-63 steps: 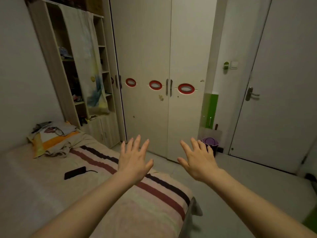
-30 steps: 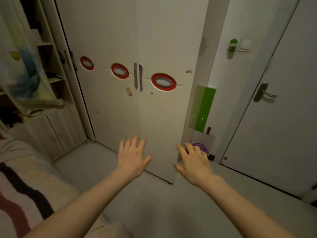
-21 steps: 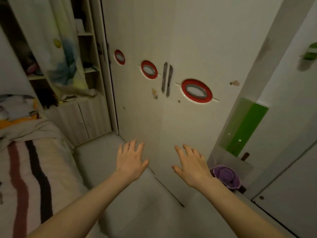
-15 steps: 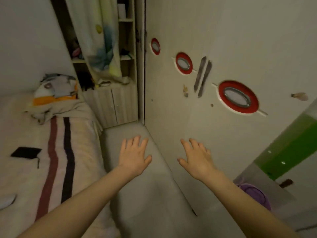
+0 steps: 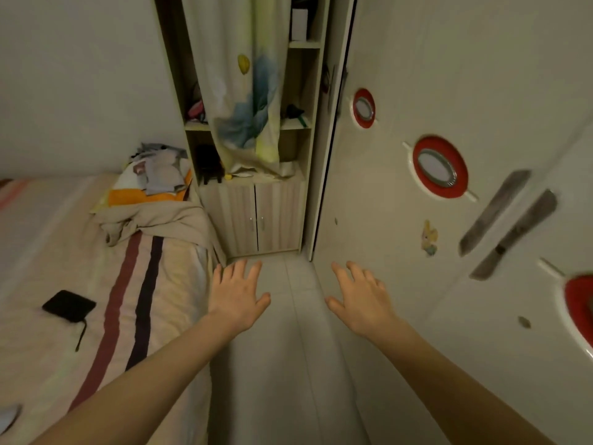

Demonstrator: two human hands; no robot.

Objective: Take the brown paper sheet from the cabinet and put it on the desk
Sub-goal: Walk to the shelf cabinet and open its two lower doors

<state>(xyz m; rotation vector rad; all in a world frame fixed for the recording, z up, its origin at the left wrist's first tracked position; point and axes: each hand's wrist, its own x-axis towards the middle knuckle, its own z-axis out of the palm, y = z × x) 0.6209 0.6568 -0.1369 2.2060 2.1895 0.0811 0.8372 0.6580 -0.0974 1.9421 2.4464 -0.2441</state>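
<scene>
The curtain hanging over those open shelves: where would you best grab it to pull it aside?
Probably the curtain by its loose right edge, around the middle shelf, approached from the front. It hangs free there, so the right hand could pinch and sweep it left.

A bedroom in a home. A bed (image 5: 80, 252) with a striped sheet (image 5: 128, 300) fills the left side, with a crumpled blanket (image 5: 167, 220) and a heap of clothes (image 5: 157, 175) at its head. At the far end stands an open shelf unit (image 5: 301, 130) with a printed curtain (image 5: 247, 91) hung over it and two small doors (image 5: 256, 216) below. Along the right runs a tall wardrobe (image 5: 449, 75) with red oval trims (image 5: 439, 167), a sticker (image 5: 429, 237) and long handles (image 5: 510, 223). The floor (image 5: 282, 364) is pale tile
</scene>
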